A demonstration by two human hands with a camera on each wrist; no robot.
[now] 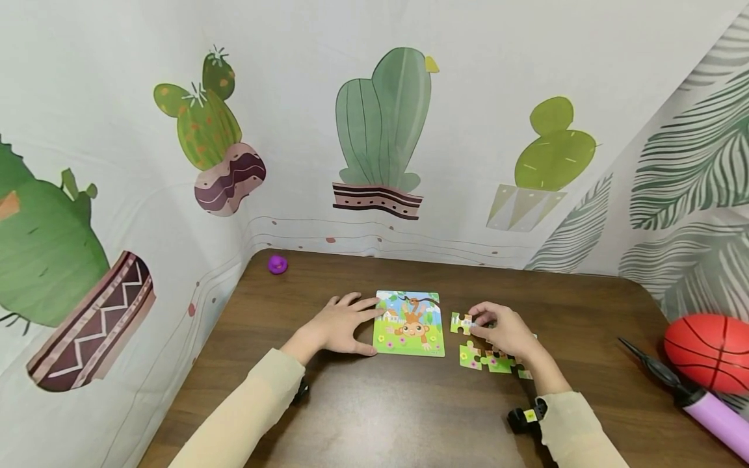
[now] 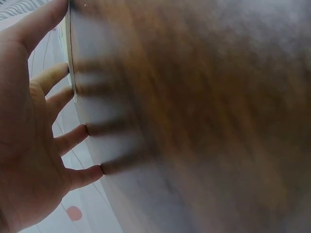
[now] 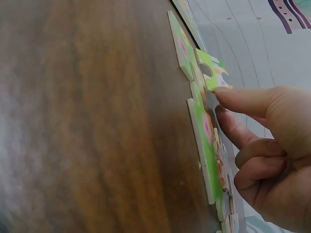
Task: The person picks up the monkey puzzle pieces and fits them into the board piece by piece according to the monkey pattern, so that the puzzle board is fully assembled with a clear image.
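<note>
My left hand point(image 1: 342, 325) is spread on the table, thumb and index fingertip at the left edge of a square picture board point(image 1: 409, 348) showing a monkey hanging from a branch. In the left wrist view, the fingertips of the left hand point(image 2: 29, 121) touch the tabletop. Right of the board, my right hand point(image 1: 503, 331) pinches a jigsaw piece point(image 1: 456, 323) between thumb and index finger. From the right wrist, this jigsaw piece point(image 3: 208, 60) looks green and white with a round notch. Several more jigsaw pieces point(image 1: 470, 356) lie below, partly hidden under the right hand.
A small purple object point(image 1: 277, 264) sits at the table's far left corner. On the right are a red ball point(image 1: 708, 351) with black lines and a purple pump point(image 1: 716, 416) with a black nozzle. A cactus-print cloth point(image 1: 468, 78) hangs behind the brown table point(image 1: 374, 416).
</note>
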